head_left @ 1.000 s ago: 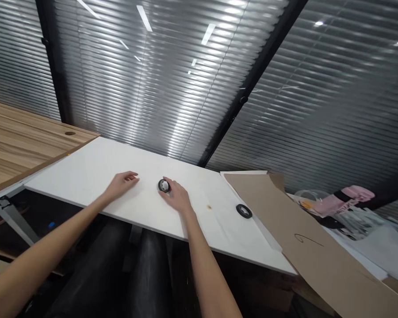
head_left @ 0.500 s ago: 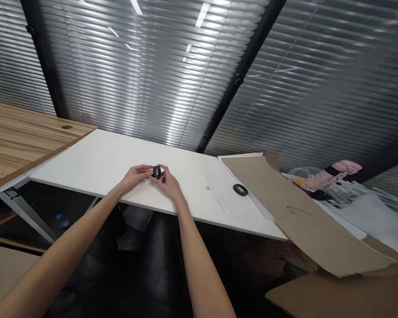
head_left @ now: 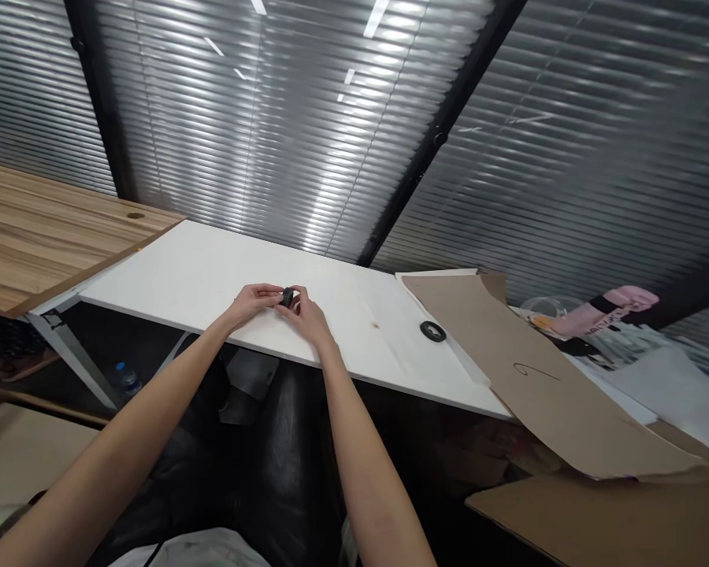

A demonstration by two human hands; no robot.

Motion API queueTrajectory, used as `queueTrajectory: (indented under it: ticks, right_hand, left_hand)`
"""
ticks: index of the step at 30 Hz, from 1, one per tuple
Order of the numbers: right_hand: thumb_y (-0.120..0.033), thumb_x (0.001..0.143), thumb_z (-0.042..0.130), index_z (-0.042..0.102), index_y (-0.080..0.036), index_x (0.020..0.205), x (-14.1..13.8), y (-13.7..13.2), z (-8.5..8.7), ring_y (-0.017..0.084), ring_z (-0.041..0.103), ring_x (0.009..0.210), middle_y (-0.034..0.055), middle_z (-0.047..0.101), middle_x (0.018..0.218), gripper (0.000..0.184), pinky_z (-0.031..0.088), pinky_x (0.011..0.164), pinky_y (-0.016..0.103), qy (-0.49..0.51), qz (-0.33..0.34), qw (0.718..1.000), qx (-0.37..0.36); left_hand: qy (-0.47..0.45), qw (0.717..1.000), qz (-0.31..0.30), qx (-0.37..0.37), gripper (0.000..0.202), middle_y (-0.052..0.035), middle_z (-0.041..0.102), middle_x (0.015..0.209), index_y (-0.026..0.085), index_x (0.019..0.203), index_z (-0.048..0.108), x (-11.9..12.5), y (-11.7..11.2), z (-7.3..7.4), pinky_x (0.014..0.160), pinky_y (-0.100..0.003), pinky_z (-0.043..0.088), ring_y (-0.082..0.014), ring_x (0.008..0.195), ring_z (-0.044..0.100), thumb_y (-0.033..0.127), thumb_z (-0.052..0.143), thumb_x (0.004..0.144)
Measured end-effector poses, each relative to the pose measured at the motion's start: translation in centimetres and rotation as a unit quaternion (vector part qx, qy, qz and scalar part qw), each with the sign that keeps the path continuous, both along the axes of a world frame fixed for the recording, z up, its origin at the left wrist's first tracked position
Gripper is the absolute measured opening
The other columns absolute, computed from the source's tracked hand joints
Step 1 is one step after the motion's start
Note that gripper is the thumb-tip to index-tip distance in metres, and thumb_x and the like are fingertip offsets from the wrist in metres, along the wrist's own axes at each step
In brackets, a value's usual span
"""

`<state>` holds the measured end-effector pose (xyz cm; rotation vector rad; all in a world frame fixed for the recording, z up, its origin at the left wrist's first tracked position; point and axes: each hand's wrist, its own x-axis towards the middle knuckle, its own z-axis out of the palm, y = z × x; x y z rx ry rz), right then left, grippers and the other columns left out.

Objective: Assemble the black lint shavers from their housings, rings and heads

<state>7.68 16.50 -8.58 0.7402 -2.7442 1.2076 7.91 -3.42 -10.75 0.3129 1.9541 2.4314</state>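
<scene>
A small black ring-shaped roll (head_left: 287,297), perhaps tape, is held just above the white board (head_left: 194,276) by both hands. My left hand (head_left: 253,302) pinches it from the left with curled fingers. My right hand (head_left: 306,316) grips it from the right. A second black ring (head_left: 432,331) lies flat on the board further right, apart from both hands.
A wooden desk (head_left: 41,236) stands at the left. Large brown cardboard sheets (head_left: 537,370) overlap the board's right end. Pink and clear packaged items (head_left: 603,311) lie at the far right. Slatted blinds run behind. A water bottle (head_left: 127,379) stands on the floor under the board.
A second ago the roll lay on the board under my right fingers and my left hand rested open. Both hands have since closed on it and lifted it.
</scene>
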Motion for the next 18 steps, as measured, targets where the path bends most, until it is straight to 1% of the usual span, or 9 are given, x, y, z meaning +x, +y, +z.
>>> queueTrajectory:
  ticks: [2, 5, 8, 10, 12, 15, 17, 18]
  right_hand:
    - [-0.058, 0.093, 0.066, 0.049, -0.027, 0.131, 0.1, 0.0, 0.1, 0.021, 0.059, 0.075, -0.0025, 0.063, 0.088, 0.052, 0.044, 0.070, 0.033, -0.001, 0.009, 1.000, -0.010]
    - [-0.058, 0.090, 0.069, 0.050, -0.029, 0.132, 0.5, -0.2, 0.5, 0.020, 0.060, 0.075, -0.0015, 0.067, 0.094, 0.054, 0.046, 0.071, 0.033, -0.004, 0.013, 1.000, -0.016]
    - [-0.061, 0.089, 0.069, 0.050, -0.031, 0.132, 0.9, -0.3, 0.7, 0.021, 0.061, 0.073, -0.0010, 0.069, 0.097, 0.056, 0.046, 0.068, 0.032, -0.008, 0.012, 1.000, -0.003]
    - [-0.062, 0.088, 0.069, 0.049, -0.031, 0.133, 0.8, -0.1, 0.4, 0.021, 0.061, 0.071, -0.0010, 0.070, 0.098, 0.058, 0.046, 0.067, 0.032, -0.003, 0.007, 1.000, 0.003]
    - [-0.063, 0.088, 0.069, 0.047, -0.030, 0.135, 0.4, 0.0, -0.2, 0.021, 0.061, 0.071, -0.0016, 0.069, 0.094, 0.061, 0.045, 0.067, 0.032, 0.007, 0.000, 1.000, 0.008]
    - [-0.065, 0.089, 0.067, 0.044, -0.027, 0.138, -0.3, 0.2, -1.2, 0.022, 0.062, 0.073, -0.0036, 0.064, 0.084, 0.066, 0.045, 0.068, 0.032, 0.018, -0.011, 0.999, 0.027]
    - [-0.066, 0.090, 0.065, 0.043, -0.025, 0.136, -0.5, 0.1, -1.6, 0.023, 0.064, 0.074, -0.0032, 0.064, 0.083, 0.066, 0.045, 0.068, 0.032, 0.020, -0.017, 0.999, 0.043]
    - [-0.066, 0.090, 0.065, 0.042, -0.024, 0.135, -0.6, 0.0, -1.8, 0.024, 0.065, 0.075, -0.0019, 0.066, 0.086, 0.066, 0.046, 0.069, 0.032, 0.023, -0.018, 0.998, 0.048]
  left_hand:
    - [0.004, 1.000, 0.004, 0.003, 0.055, -0.0156, 0.080, 0.109, 0.015, 0.104, 0.085, -0.1, 0.0, -0.1, 0.093, -0.041, 0.054, -0.0286, 0.100, 0.073, 0.048, 0.099, 0.063]
    - [0.004, 1.000, 0.013, 0.002, 0.054, -0.0140, 0.080, 0.103, 0.015, 0.098, 0.085, 0.1, 0.1, 0.4, 0.088, -0.040, 0.054, -0.0279, 0.096, 0.072, 0.050, 0.099, 0.059]
    - [0.005, 1.000, 0.019, -0.010, 0.049, -0.0123, 0.080, 0.097, 0.016, 0.093, 0.085, 0.6, 0.2, 1.0, 0.085, -0.039, 0.054, -0.0267, 0.092, 0.071, 0.051, 0.098, 0.061]
    - [0.008, 1.000, 0.021, -0.018, 0.047, -0.0118, 0.080, 0.094, 0.016, 0.091, 0.085, 0.7, 0.3, 1.1, 0.085, -0.039, 0.053, -0.0253, 0.090, 0.070, 0.050, 0.098, 0.062]
    - [0.010, 0.999, 0.021, -0.023, 0.046, -0.0119, 0.079, 0.093, 0.016, 0.091, 0.085, 0.5, 0.4, 0.9, 0.084, -0.038, 0.052, -0.0238, 0.087, 0.069, 0.049, 0.098, 0.062]
    - [0.014, 0.999, 0.017, -0.029, 0.047, -0.0126, 0.079, 0.094, 0.015, 0.091, 0.085, -0.1, 0.4, 0.1, 0.081, -0.037, 0.051, -0.0224, 0.084, 0.068, 0.051, 0.098, 0.063]
    - [0.018, 0.999, 0.011, -0.033, 0.047, -0.0132, 0.080, 0.096, 0.015, 0.093, 0.086, -0.6, 0.3, -0.4, 0.080, -0.037, 0.050, -0.0226, 0.085, 0.068, 0.052, 0.097, 0.065]
    - [0.021, 0.999, 0.007, -0.035, 0.047, -0.0135, 0.080, 0.098, 0.016, 0.094, 0.086, -0.8, 0.2, -0.7, 0.081, -0.037, 0.051, -0.0229, 0.086, 0.068, 0.052, 0.096, 0.066]
